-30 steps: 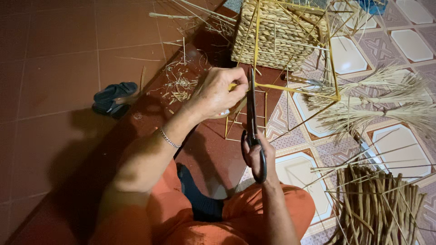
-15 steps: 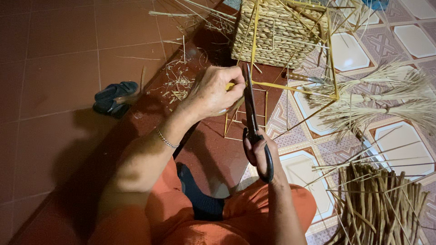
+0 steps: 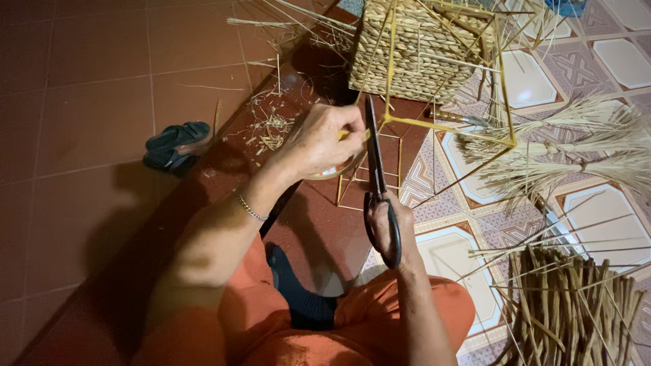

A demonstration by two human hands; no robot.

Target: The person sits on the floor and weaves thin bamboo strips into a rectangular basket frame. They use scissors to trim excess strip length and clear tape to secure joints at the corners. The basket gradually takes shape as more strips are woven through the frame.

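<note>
A pair of long black-handled steel scissors (image 3: 377,177) is held upright in the right hand (image 3: 388,227), whose fingers are threaded through the handle loops; the blades look closed or nearly so, pointing up at the thin yellow stick frame (image 3: 444,125). The left hand (image 3: 319,141) is closed in a pinch on the near corner of that frame, beside the blade.

Compared with a second ago, the scissors have been drawn slightly lower and nearer to the body, and the left hand has been shifted a little along the yellow stick; the frame itself is unmoved. From this it is judged that a trim at the frame's corner is being lined up or has just been made, though no cut end can be made out.

Behind the frame a woven straw basket (image 3: 413,51) is stood on the floor. The floor is laid with plain dark-red tiles (image 3: 88,102) on the left and patterned white-and-purple tiles (image 3: 610,61) on the right. Straw clippings (image 3: 271,125) are scattered near a dark sandal (image 3: 175,144). Pale tied straw bundles (image 3: 576,152) and a heap of brown reeds (image 3: 576,305) are lying to the right. The lighting is dim.
</note>
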